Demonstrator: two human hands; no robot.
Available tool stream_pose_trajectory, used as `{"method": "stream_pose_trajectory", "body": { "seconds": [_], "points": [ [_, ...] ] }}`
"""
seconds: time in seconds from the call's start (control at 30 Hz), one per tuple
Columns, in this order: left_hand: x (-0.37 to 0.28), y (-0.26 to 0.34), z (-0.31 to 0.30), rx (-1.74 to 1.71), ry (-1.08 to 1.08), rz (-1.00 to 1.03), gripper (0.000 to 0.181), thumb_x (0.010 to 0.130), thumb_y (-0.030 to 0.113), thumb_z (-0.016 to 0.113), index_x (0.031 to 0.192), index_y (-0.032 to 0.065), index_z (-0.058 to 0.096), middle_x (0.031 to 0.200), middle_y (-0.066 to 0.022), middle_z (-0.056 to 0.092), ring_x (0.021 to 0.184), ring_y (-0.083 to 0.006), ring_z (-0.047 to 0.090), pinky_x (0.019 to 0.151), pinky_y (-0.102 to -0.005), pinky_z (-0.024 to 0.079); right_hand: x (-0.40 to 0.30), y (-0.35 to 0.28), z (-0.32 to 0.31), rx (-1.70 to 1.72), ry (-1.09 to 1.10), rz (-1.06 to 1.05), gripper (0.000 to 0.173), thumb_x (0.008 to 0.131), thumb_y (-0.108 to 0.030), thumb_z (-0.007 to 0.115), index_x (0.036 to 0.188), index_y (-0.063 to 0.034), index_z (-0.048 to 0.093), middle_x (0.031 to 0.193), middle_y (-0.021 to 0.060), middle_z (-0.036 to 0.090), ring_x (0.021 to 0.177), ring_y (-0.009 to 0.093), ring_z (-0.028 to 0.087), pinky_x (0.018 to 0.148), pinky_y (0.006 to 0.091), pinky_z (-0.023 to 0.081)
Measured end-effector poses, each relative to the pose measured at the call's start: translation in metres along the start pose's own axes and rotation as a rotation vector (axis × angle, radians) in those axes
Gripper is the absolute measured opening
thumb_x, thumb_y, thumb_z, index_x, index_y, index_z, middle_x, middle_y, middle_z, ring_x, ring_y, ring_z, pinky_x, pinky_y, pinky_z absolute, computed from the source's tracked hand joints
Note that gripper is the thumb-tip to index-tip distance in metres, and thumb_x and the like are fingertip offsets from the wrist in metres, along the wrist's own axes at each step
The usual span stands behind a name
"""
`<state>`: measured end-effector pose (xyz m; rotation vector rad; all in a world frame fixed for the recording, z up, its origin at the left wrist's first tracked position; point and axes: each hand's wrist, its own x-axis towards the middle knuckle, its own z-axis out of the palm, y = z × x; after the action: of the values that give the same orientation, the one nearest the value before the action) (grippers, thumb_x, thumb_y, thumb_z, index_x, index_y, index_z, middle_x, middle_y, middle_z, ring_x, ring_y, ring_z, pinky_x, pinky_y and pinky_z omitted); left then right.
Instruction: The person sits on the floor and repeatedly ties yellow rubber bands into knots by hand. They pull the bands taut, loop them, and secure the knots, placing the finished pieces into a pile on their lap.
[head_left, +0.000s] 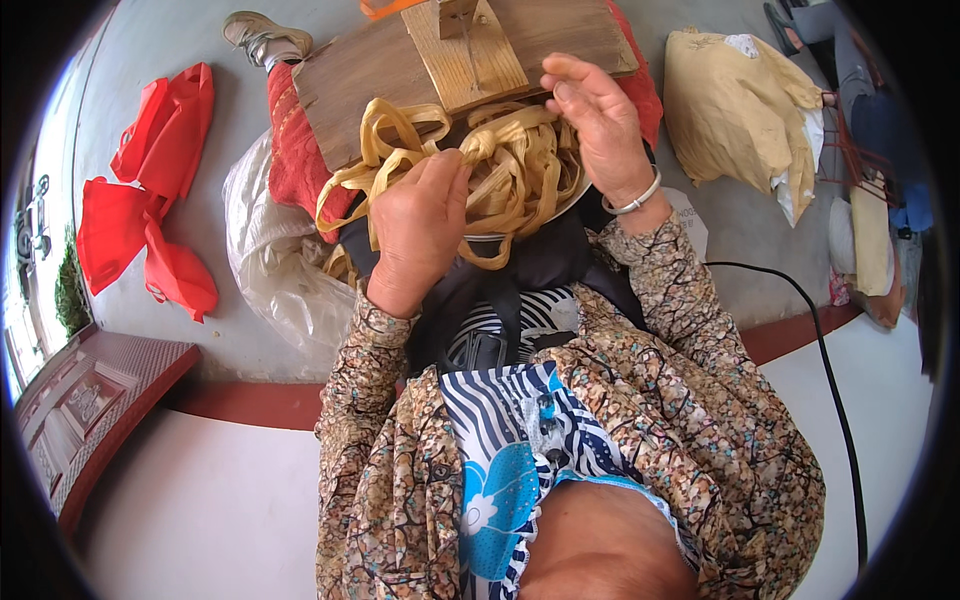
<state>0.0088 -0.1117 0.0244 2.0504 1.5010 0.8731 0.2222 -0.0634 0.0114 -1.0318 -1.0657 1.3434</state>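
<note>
A tangle of flat yellow-tan strips (517, 176) fills a pale-rimmed basin (576, 196) on the person's lap. My left hand (421, 221) is over the near left part of the heap, thumb and fingers pinched on a strip beside a knotted loop (478, 144). My right hand (596, 124), with a bangle on its wrist, is raised at the heap's right side. Its fingers are partly spread and nothing shows between them. Beyond the basin a wooden board (360, 82) lies across the knees, with a lighter wooden block (480, 64) fixed on it.
Red fabric bags (161, 142) lie on the floor at left. A clear plastic sack (274, 255) holding similar strips stands by the left leg. At right are a bulging tan sack (731, 112), a black cable (825, 337) and part of another person (855, 64).
</note>
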Motion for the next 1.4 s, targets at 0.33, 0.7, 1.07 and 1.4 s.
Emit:
{"method": "stream_pose_trajectory", "body": {
  "seconds": [0.33,0.7,1.07,1.4],
  "points": [
    [0.014,-0.003,-0.010,-0.299,-0.240,-0.024,0.012,0.089,0.012,0.061,0.089,0.0007,0.063,0.072,-0.0086,0.060,0.060,-0.0214,0.059,0.056,-0.0328,0.046,-0.008,-0.035,-0.005,-1.049,-0.644,-0.359,0.026,0.089,-0.026,0.062,0.078,-0.0031,0.057,0.073,0.0109,0.053,0.076,0.031,0.055,0.073,0.0373,0.044],
    [0.026,0.005,-0.030,-0.598,-0.569,-0.270,0.022,0.096,0.016,0.057,0.093,-0.0033,0.066,0.075,0.0014,0.059,0.072,-0.0058,0.050,0.064,-0.0235,0.042,-0.009,-0.046,0.012,-1.116,-0.556,-0.633,0.017,0.086,-0.023,0.064,0.089,-0.0064,0.059,0.077,0.0078,0.056,0.076,0.028,0.057,0.075,0.0359,0.042],
    [0.037,-0.011,-0.011,-0.872,-0.479,-0.421,0.026,0.097,0.020,0.058,0.104,-0.0045,0.066,0.074,0.0034,0.056,0.068,-0.0047,0.048,0.060,-0.0206,0.039,0.008,-0.048,0.004,-0.623,-0.607,0.196,0.019,0.094,-0.020,0.058,0.102,-0.0036,0.064,0.078,0.0068,0.063,0.062,0.012,0.056,0.062,0.0266,0.048],
    [0.090,-0.037,0.001,-0.742,-0.139,-0.355,0.021,0.095,0.012,0.055,0.108,-0.0028,0.063,0.077,0.0020,0.057,0.069,-0.0045,0.050,0.060,-0.0194,0.040,0.056,-0.015,0.007,-0.637,-0.203,-0.075,0.017,0.095,-0.016,0.055,0.103,-0.0033,0.063,0.077,0.0046,0.061,0.069,0.013,0.057,0.066,0.0278,0.048]
  ]
}}
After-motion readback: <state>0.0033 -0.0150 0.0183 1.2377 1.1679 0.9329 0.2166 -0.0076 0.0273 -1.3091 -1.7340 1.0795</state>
